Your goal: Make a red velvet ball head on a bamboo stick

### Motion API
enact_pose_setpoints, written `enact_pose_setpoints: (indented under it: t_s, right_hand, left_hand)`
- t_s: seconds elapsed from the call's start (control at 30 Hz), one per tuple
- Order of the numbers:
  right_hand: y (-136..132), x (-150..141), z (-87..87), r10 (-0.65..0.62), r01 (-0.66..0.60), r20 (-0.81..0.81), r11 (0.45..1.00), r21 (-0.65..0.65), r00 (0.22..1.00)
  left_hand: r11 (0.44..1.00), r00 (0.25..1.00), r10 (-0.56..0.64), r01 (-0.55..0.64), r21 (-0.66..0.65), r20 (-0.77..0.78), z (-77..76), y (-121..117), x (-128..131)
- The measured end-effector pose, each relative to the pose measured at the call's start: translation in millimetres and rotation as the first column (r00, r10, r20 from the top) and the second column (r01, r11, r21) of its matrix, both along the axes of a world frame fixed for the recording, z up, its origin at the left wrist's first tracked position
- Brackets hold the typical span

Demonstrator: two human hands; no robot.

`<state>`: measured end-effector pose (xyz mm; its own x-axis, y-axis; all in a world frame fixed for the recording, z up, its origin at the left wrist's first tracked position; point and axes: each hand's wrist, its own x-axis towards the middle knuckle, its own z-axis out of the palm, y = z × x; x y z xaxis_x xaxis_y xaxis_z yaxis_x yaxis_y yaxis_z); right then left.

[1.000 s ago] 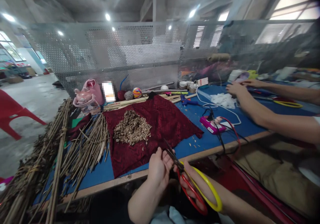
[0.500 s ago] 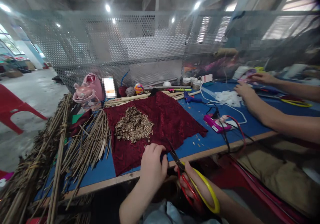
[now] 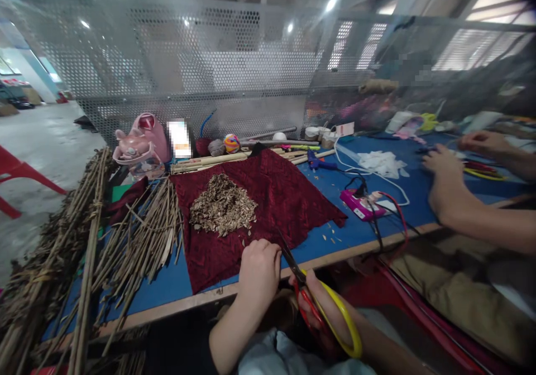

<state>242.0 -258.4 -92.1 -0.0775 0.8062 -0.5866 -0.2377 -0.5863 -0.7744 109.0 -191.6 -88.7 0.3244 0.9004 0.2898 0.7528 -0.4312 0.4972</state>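
Gripping the scissors [image 3: 300, 276] with the right hand [image 3: 320, 296], digits wrapped on the yellow and red handles. Pivot is about level with the worktop [image 3: 154, 291] front edge, blades angled toward the cloth [image 3: 293, 191], handles on the near side of that edge. Tip contact with cloth: can't tell. Left hand [image 3: 258, 263] is just beside the blades, same edge, fingers curled; can't tell if it pinches anything. Scissors should be stiff, some weight, handles probably smooth; best held by the loops, off the blades. Cloth reaches near the front edge; likely soft, limp, pinch a corner. Chips [image 3: 224, 207] heaped on its left half look dry, light, maybe brittle; scoop, don't squeeze. Sticks [image 3: 142, 241] toward the worktop's left end: likely light, stiff, snappable; hold mid-length.
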Motion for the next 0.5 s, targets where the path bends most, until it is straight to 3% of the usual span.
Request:
enact_pose_setpoints:
  t_s: [0.1,0.2,0.3,0.5]
  right_hand:
    - [-2,-3,-2.2,-0.082,0.082,0.018,0.996,-0.020,0.996]
    - [-5,-5,-0.9,-0.063,0.063,0.026,0.998,-0.030,0.998]
    - [-7,-4,2.6,-0.049,0.047,0.050,0.998,0.039,0.998]
    - [-6,-2,14.2,0.013,-0.012,0.121,1.000,-0.008,0.993]
  left_hand:
    - [1.000,1.000,-0.004,0.004,-0.002,0.025,-1.2,-1,-1]
    - [1.000,0.997,-0.001,0.003,-0.023,0.079,-1.9,-3,-2]
    - [0.999,0.994,0.028,-0.024,-0.042,0.103,0.4,-4,-2]
    - [0.994,0.994,0.100,-0.102,-0.045,-0.050,8.2,3,6]
